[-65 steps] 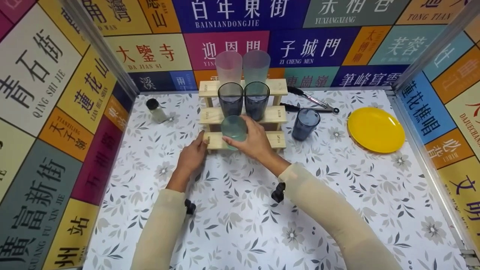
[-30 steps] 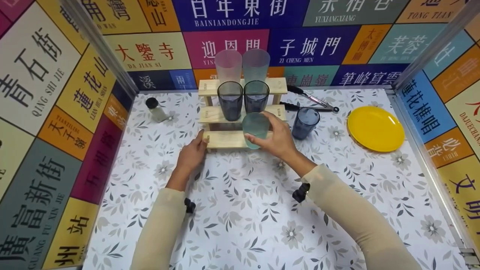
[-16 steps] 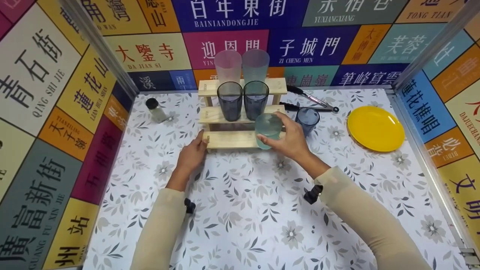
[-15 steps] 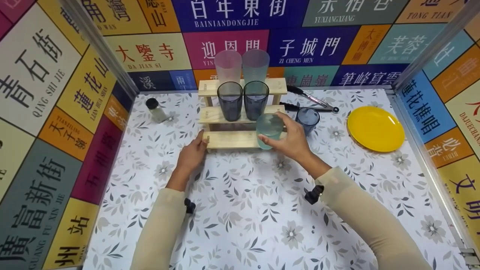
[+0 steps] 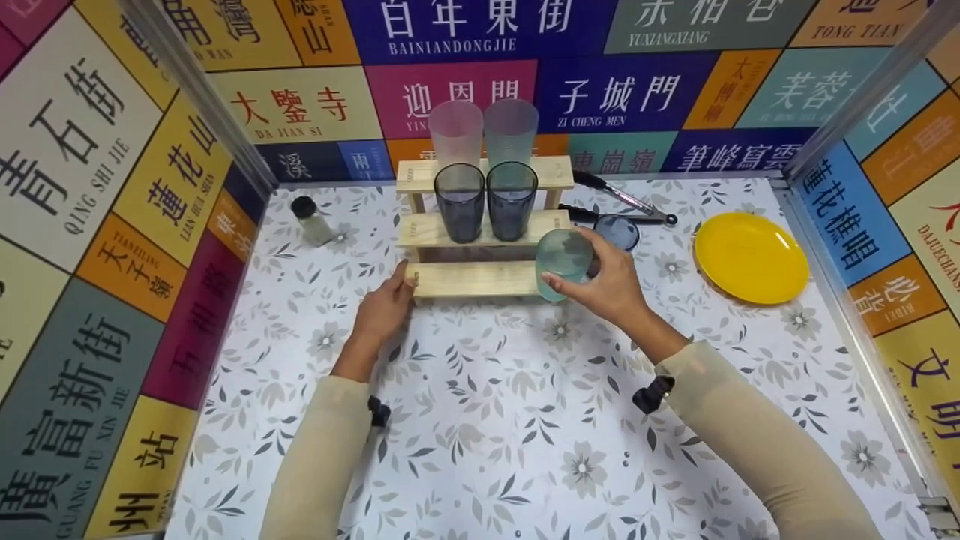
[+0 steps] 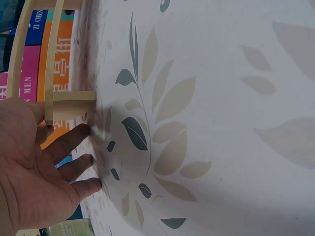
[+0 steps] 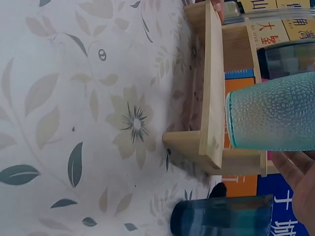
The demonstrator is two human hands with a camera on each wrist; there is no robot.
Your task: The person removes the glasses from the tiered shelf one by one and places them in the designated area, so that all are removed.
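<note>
My right hand (image 5: 609, 281) grips a pale green textured tumbler (image 5: 559, 262), held upright at the right end of the lowest step of a wooden three-step rack (image 5: 472, 280). In the right wrist view the tumbler's base (image 7: 231, 120) shows a gap above that step. My left hand (image 5: 384, 311) pinches the left end of the same step between thumb and index finger; its other fingers spread near the tabletop in the left wrist view. Two dark grey-blue glasses (image 5: 460, 206) stand on the middle step, and two frosted tumblers (image 5: 456, 133) on the top one.
A blue glass (image 5: 616, 231) stands on the table right of the rack, partly hidden by my right hand. Black-handled tongs (image 5: 634, 202) lie behind it. A yellow plate (image 5: 751, 259) is farther right; a small black-capped jar (image 5: 311, 221) stands left. Printed panels enclose the back and sides.
My right hand has carried the green tumbler rightward along the lowest step, from left of its middle to its right end. The left hand has stayed in place.
</note>
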